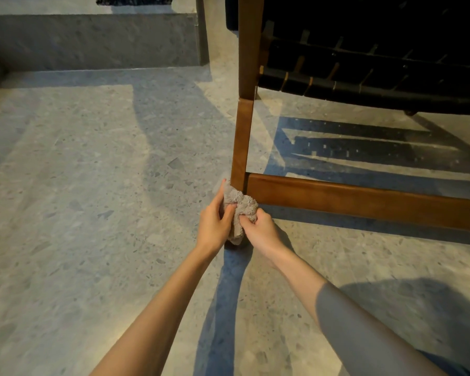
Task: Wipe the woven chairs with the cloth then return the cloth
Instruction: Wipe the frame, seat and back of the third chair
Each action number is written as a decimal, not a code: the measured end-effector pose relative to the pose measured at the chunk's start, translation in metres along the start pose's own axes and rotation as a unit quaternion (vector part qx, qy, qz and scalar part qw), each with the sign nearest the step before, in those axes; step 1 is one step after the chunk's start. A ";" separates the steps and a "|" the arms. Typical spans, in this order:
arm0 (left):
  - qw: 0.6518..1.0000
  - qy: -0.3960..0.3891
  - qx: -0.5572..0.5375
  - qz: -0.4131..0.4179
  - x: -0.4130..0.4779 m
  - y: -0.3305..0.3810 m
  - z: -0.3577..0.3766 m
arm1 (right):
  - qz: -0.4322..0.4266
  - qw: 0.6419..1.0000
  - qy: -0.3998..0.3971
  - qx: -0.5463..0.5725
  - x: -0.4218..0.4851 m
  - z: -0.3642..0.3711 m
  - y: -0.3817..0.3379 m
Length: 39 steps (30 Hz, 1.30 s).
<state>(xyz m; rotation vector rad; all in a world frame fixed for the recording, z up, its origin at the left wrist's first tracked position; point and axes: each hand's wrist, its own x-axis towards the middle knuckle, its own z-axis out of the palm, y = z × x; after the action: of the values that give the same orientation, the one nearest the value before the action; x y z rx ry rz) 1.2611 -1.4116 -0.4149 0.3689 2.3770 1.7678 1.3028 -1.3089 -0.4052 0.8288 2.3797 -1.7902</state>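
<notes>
Wiping the foot of the chair leg (240, 147) with cloth (240, 210) bunched in left hand (215, 223) and right hand (261, 232); likely next, along the lower rail (364, 199).

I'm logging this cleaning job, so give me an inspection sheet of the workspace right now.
Surface: speckled terrazzo floor, with shadows across it.
Job's things: grey cloth bunched against the foot of the chair leg; wooden rail and black woven seat alongside.
Clutter: nothing seen.
Grippers: left hand and right hand both grip the cloth.
Cables: nothing seen.
Surroundings: a raised stone step behind; a dark object at the top edge, too cropped to tell.
</notes>
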 end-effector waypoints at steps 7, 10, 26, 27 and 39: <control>0.983 -0.014 0.180 -0.034 -0.028 0.006 -0.023 | 0.078 0.991 -0.112 -0.008 -0.011 -0.025 -0.001; 0.984 0.042 0.169 0.029 -0.035 0.039 -0.026 | 0.041 0.991 -0.130 -0.002 -0.017 -0.049 -0.024; 0.963 -0.173 0.029 0.207 0.023 0.215 0.171 | -0.020 0.956 0.076 -0.282 -0.067 -0.327 -0.095; 0.961 -0.174 0.025 0.214 0.022 0.224 0.186 | -0.019 0.949 0.094 -0.301 -0.071 -0.341 -0.095; 0.965 -0.163 0.042 0.203 0.013 0.248 0.319 | 0.024 0.893 0.381 -0.238 -0.060 -0.442 0.000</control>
<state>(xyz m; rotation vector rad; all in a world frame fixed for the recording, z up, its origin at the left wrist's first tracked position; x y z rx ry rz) 1.3600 -1.0467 -0.2698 1.1357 2.2516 1.5903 1.4747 -0.9318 -0.2393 1.7000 2.9790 -0.8311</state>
